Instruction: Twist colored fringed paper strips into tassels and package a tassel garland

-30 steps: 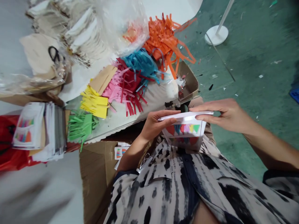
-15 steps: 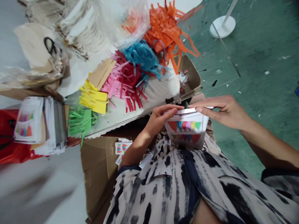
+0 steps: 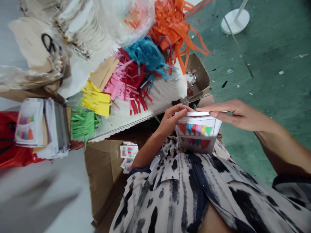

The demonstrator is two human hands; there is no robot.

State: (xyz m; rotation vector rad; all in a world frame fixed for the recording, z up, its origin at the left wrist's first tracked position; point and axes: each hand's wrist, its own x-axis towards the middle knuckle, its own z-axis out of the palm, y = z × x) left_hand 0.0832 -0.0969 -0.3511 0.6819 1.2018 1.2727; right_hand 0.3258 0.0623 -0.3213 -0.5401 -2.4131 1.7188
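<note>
Both my hands hold a white printed card packet [image 3: 198, 134] with coloured triangle flags on it, close against my patterned shirt. My left hand [image 3: 173, 119] grips its top left corner, thumb and fingers pinched on the folded upper edge. My right hand [image 3: 233, 114] lies flat along the top right edge, fingers pressing the fold. Just beyond my hands, fringed paper bundles lie on a white board: yellow [image 3: 96, 102], green [image 3: 84, 124], pink [image 3: 116, 87], dark red [image 3: 133, 81], blue [image 3: 145, 56] and orange [image 3: 173, 27].
A stack of printed cards [image 3: 39, 127] sits at the left on a red bag [image 3: 9, 155]. An open cardboard box [image 3: 102, 171] with more cards stands below the board. Black scissors [image 3: 48, 43] and clear plastic bags lie at the back. A white stand base [image 3: 234, 21] rests on the green floor.
The packet has tilted so its printed face shows more fully, and my left-hand fingers have shifted along its top fold. My view has drifted slightly.
</note>
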